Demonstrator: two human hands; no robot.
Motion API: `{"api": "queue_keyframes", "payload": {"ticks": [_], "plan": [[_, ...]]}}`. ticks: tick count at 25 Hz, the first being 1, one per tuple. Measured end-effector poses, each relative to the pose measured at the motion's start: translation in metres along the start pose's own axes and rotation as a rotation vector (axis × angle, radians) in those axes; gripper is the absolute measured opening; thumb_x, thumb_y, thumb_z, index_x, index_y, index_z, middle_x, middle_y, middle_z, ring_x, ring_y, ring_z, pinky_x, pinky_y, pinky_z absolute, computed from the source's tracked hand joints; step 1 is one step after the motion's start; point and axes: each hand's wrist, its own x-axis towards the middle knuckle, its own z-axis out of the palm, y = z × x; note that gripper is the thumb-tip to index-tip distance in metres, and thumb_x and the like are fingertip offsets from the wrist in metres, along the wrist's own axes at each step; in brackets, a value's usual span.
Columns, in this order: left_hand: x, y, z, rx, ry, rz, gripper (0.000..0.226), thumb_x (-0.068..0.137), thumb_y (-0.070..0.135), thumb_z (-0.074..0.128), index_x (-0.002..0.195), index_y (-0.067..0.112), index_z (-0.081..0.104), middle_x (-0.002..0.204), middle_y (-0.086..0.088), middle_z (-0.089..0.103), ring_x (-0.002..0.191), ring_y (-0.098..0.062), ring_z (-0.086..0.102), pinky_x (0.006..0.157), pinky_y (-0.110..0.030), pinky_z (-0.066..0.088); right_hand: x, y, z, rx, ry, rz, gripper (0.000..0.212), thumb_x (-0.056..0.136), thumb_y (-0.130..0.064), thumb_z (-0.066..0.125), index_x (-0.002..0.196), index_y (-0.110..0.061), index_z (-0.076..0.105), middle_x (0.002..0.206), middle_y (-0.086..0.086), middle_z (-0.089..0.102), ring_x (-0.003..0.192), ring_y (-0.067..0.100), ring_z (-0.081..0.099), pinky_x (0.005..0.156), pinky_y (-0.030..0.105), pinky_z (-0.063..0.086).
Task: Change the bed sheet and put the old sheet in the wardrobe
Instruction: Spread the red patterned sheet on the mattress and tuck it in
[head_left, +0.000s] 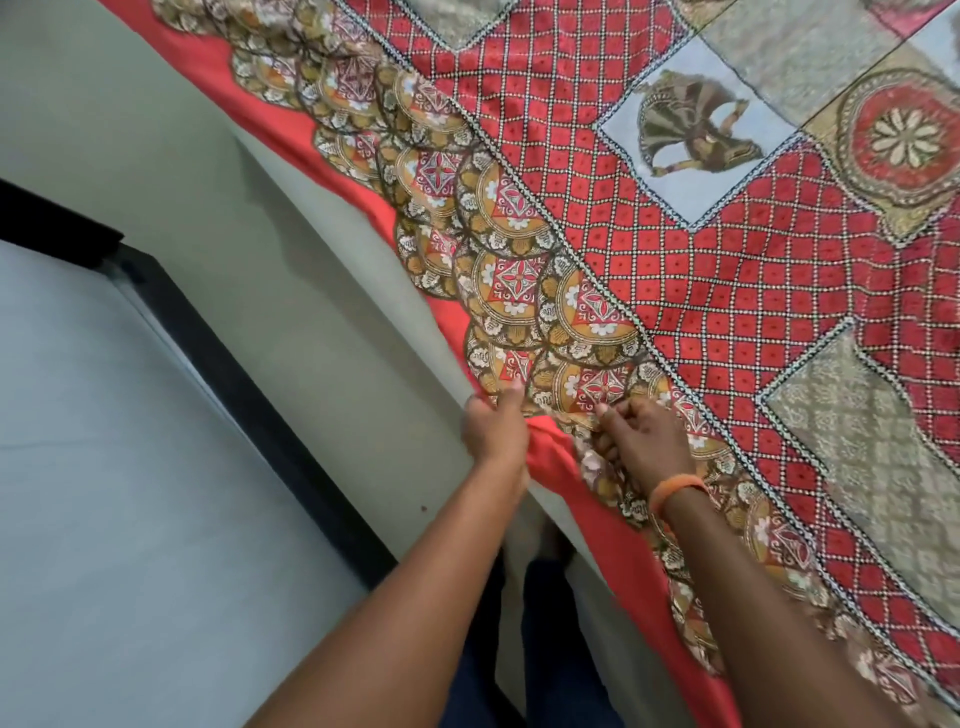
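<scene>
The person is standing at the side of the bed and is leaning over its edge; both forearms are reaching forward from the bottom of the view. The bed sheet (675, 218) is lying spread over the bed and is filling the upper right part of the view; it is red with a white dotted grid, with grey and beige squares, and with a border of round orange and brown medallions; its plain red edge is hanging down over the side of the bed.

The left hand (493, 421) is gripping the border of the sheet at the edge of the bed; its fingers are curled together around a fold of the cloth and the thumb is pressing on top of the pattern. The right hand (641, 431) is just beside it, a little apart; its fingers are bent and are pinching the same border, so the cloth is bunching into a red fold between the two hands. An orange wristband (675, 491) is sitting on the right wrist.

Under the hanging edge the pale side of the bed (363, 291) is showing; beside it a dark strip (218, 332) is running across the pale floor (104, 467). The person's dark trousers (545, 597) are showing between the forearms, close to the bed.
</scene>
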Motion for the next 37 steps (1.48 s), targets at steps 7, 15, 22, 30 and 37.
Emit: {"api": "queue_keyframes", "payload": {"ticks": [7, 15, 22, 30, 37], "plan": [[0.032, -0.082, -0.096, 0.159, 0.291, -0.205, 0.015, 0.086, 0.018, 0.061, 0.080, 0.005, 0.064, 0.080, -0.018, 0.069, 0.072, -0.032, 0.068, 0.067, -0.036, 0.056, -0.036, -0.019, 0.026, -0.475, 0.014, -0.237, 0.016, 0.095, -0.031, 0.056, 0.097, -0.016, 0.051, 0.084, 0.007, 0.065, 0.078, 0.030, 0.062, 0.065, 0.035, 0.049], [0.008, -0.056, -0.070, -0.127, -0.307, -0.298, 0.064, 0.073, 0.050, 0.080, 0.117, 0.007, 0.062, 0.102, -0.005, 0.072, 0.086, -0.014, 0.066, 0.071, -0.028, 0.049, -0.074, 0.003, 0.062, -0.686, -0.212, -0.328, 0.028, 0.093, -0.035, 0.055, 0.110, -0.014, 0.049, 0.105, 0.009, 0.065, 0.094, 0.034, 0.064, 0.071, 0.036, 0.046], [0.007, -0.061, -0.053, 0.053, -0.173, -0.293, 0.030, 0.085, 0.023, 0.075, 0.099, -0.001, 0.065, 0.094, -0.017, 0.072, 0.090, -0.031, 0.069, 0.078, -0.041, 0.055, -0.061, -0.021, 0.064, -0.614, -0.445, -0.238, 0.014, 0.084, -0.017, 0.055, 0.072, -0.015, 0.061, 0.079, 0.011, 0.068, 0.077, 0.029, 0.064, 0.062, 0.026, 0.040], [0.037, 0.043, -0.103, 0.121, 0.218, -0.095, 0.033, 0.091, 0.037, 0.063, 0.094, 0.004, 0.066, 0.091, -0.011, 0.068, 0.095, -0.032, 0.064, 0.075, -0.032, 0.046, -0.018, -0.125, 0.076, -0.502, -0.265, -0.388, 0.017, 0.085, -0.024, 0.059, 0.071, -0.022, 0.050, 0.071, 0.000, 0.060, 0.069, 0.023, 0.058, 0.061, 0.033, 0.044], [0.148, 0.205, -0.046, 0.084, 0.182, -0.149, 0.068, 0.080, 0.029, 0.077, 0.131, 0.003, 0.039, 0.134, -0.018, 0.055, 0.120, -0.035, 0.058, 0.098, -0.039, 0.048, 0.064, -0.220, 0.165, -0.402, -0.053, -0.455, 0.011, 0.086, -0.010, 0.057, 0.096, -0.013, 0.058, 0.088, 0.014, 0.068, 0.080, 0.032, 0.062, 0.061, 0.032, 0.035]]}}
